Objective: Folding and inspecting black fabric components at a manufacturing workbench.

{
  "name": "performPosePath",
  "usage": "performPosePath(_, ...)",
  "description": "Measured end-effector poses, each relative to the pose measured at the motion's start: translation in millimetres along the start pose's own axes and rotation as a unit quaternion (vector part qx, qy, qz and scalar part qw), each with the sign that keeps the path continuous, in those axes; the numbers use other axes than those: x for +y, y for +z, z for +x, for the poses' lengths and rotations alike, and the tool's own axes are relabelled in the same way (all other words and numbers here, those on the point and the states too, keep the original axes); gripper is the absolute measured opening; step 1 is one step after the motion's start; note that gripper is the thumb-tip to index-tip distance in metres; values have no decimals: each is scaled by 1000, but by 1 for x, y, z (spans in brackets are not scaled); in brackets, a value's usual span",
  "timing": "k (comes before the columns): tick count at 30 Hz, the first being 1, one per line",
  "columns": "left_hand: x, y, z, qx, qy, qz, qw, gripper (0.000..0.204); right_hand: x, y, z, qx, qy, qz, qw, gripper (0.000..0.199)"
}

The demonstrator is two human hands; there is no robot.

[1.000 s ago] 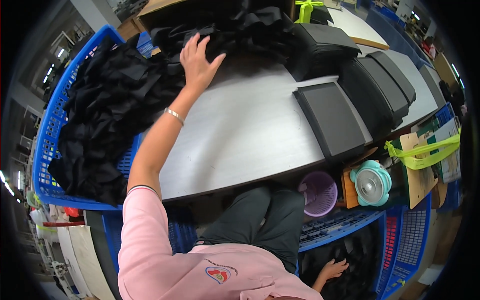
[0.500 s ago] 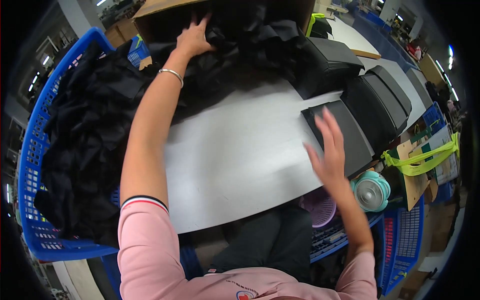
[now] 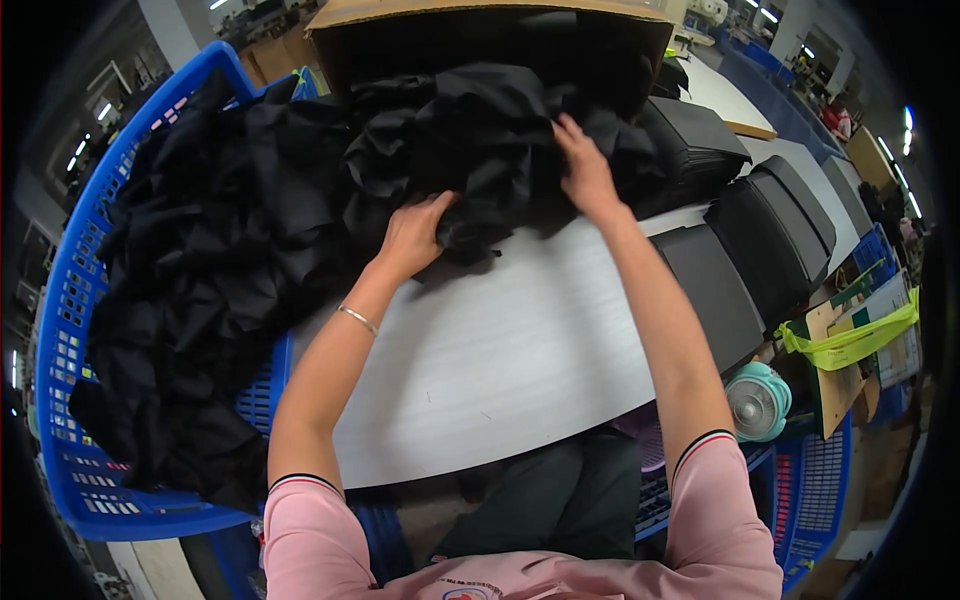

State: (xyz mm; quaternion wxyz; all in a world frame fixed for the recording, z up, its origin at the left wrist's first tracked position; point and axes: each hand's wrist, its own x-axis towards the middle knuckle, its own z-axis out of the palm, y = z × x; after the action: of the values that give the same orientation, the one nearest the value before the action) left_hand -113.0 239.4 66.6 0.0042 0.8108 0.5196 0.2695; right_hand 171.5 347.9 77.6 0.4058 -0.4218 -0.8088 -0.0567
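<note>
A heap of crumpled black fabric [image 3: 470, 130] spills over the far edge of the white tabletop, in front of an open cardboard box. At the heap's near left side my left hand [image 3: 412, 240] is closed on a fold of it, thumb toward the middle. My right hand [image 3: 590, 172] holds the heap's right side, its fingers bent against the fabric and the fingertips partly sunk from sight. Both forearms reach forward over the white tabletop [image 3: 490, 340].
More black fabric fills a blue plastic basket [image 3: 65, 300] at the left. Behind the heap stands the cardboard box [image 3: 490, 12]. Stacks of dark flat panels [image 3: 770, 215] line the right side. Nearer are a teal fan [image 3: 757, 402] and a purple basket [image 3: 652, 445].
My left hand has come back from the box toward me, and black fabric now bulges out onto the table. My right hand has moved from above the panels forward and left onto the fabric.
</note>
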Motion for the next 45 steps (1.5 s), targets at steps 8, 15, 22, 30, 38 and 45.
performPosePath(8,52,-48,-45,-55,85,110,989,63,-20,-14,-57,-117,48,5,992,44)
performPosePath(15,132,-107,-5,101,223,-8,969,48,-53,-20,-90,-174,13,-37,984,56)
performPosePath(22,64,-40,119,181,83,134,971,84,-67,-16,-102,-154,24,-21,988,50)
performPosePath(30,40,38,77,-17,25,242,970,88,-52,-42,-137,-174,5,-25,984,35)
performPosePath(38,54,-5,66,9,64,138,988,76,-50,-153,-85,144,45,-186,971,12)
performPosePath(45,94,-15,22,-43,48,88,994,72,47,-150,-72,-60,83,-239,966,27)
